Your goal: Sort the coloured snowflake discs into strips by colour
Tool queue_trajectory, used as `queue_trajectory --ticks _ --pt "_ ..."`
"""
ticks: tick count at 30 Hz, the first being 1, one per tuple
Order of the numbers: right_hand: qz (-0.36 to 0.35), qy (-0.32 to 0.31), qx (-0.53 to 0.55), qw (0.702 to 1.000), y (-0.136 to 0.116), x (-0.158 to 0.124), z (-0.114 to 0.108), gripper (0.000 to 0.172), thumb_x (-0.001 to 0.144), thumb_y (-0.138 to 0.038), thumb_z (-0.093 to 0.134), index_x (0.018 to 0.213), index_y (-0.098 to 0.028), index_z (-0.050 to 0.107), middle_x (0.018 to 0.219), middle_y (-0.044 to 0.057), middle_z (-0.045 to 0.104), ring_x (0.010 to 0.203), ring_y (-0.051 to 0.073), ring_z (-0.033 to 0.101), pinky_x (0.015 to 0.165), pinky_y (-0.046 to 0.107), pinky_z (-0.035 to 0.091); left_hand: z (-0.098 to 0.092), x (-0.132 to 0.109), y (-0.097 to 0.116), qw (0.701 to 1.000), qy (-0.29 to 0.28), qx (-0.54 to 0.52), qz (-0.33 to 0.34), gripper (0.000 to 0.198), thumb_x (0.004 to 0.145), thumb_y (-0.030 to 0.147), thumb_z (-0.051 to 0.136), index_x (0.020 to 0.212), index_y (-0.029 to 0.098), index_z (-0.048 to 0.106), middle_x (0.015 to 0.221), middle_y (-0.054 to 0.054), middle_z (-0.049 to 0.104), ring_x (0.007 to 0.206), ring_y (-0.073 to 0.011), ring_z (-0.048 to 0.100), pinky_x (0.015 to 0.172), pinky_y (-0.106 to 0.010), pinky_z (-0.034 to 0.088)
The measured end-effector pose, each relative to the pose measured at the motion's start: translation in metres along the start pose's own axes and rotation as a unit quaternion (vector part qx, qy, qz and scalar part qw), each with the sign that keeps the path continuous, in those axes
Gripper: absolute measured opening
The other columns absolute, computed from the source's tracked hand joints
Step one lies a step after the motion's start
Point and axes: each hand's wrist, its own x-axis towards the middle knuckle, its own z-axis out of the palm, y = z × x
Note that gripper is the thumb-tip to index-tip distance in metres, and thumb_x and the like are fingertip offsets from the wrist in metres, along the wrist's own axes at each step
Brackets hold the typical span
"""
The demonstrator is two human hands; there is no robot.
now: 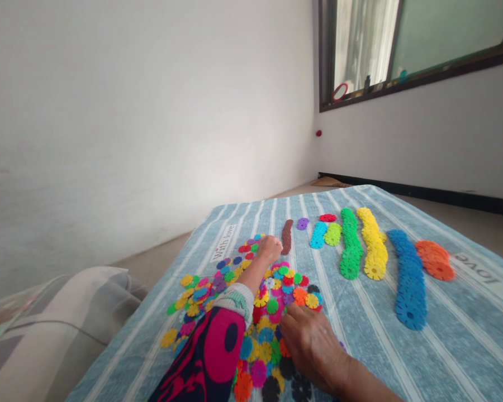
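Observation:
My left hand [270, 248] reaches over the far side of a mixed pile of colorful notched discs [265, 350], close to a short brown row [287, 237]. Its fingers are curled together, and whatever they may hold is hidden. Over the pile's right side, my right hand [312, 340] has bent fingers pointing down at the discs; its fingertips are hidden. Overlapping rows of green discs [350, 245], yellow discs [374, 245] and blue discs [409, 285] lie to the right, beside an orange group [436, 260].
Small purple [302, 224], red [327, 218], light blue [318, 235] and lime [332, 234] groups lie toward the back of the striped blue cloth [456, 335]. Grey and white bedding [67, 335] is at left. A wall and window stand beyond.

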Motion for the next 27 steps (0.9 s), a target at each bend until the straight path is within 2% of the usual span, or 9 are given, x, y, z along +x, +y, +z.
queue_trajectory --ticks 6,12,16,21,24,27 --pt "0.0 -0.015 -0.003 1.0 0.0 0.001 -0.002 0.013 0.083 -0.011 0.048 0.074 -0.02 0.051 0.075 0.001 0.057 0.064 0.015 0.049 0.056 0.028 0.027 -0.012 -0.006 -0.005 0.998 0.038 0.052 0.027 0.022 0.071 0.011 0.049 0.07 0.014 0.07 0.082 -0.006 0.067 0.085 -0.0187 0.058 0.084 -0.027 0.042" --pt "-0.006 -0.005 -0.007 1.0 -0.001 0.001 -0.003 0.016 0.087 -0.011 0.044 0.075 -0.02 0.051 0.076 0.002 0.058 0.066 0.016 0.05 0.057 0.029 0.026 -0.018 -0.033 -0.022 0.995 0.006 0.077 0.062 0.022 0.07 0.01 0.052 0.078 0.016 0.072 0.09 -0.005 0.069 0.097 -0.0193 0.059 0.091 -0.027 0.042" --pt "-0.01 -0.007 -0.01 1.0 -0.001 0.001 -0.002 0.017 0.086 -0.011 0.046 0.073 -0.019 0.052 0.074 0.002 0.057 0.065 0.016 0.05 0.056 0.029 0.025 -0.03 -0.064 -0.037 0.993 -0.005 0.095 0.076 0.02 0.073 0.013 0.053 0.081 0.016 0.071 0.097 -0.007 0.067 0.106 -0.0214 0.056 0.098 -0.031 0.039" --pt "-0.014 -0.01 -0.007 1.0 -0.001 0.001 -0.004 0.015 0.086 -0.011 0.047 0.075 -0.019 0.054 0.076 0.002 0.058 0.066 0.016 0.051 0.056 0.029 0.025 -0.05 -0.115 -0.048 0.988 -0.03 0.113 0.099 0.021 0.083 0.022 0.048 0.083 0.018 0.069 0.095 -0.005 0.067 0.1 -0.0191 0.058 0.095 -0.031 0.042" --pt "-0.018 -0.017 -0.001 1.0 -0.001 0.0 -0.003 0.016 0.087 -0.012 0.046 0.077 -0.02 0.055 0.078 0.002 0.059 0.067 0.016 0.052 0.057 0.029 0.026 -0.053 -0.15 -0.046 0.985 -0.039 0.131 0.106 0.025 0.088 0.031 0.048 0.101 0.021 0.066 0.115 -0.006 0.062 0.112 -0.0219 0.053 0.1 -0.036 0.041" --pt "-0.012 -0.025 0.001 1.0 -0.001 -0.002 -0.002 0.018 0.09 -0.013 0.043 0.078 -0.02 0.055 0.078 0.002 0.059 0.067 0.016 0.052 0.058 0.028 0.028 -0.052 -0.182 -0.038 0.982 -0.054 0.149 0.1 0.03 0.088 0.031 0.05 0.115 0.024 0.059 0.135 -0.008 0.049 0.127 -0.0254 0.042 0.105 -0.043 0.035"
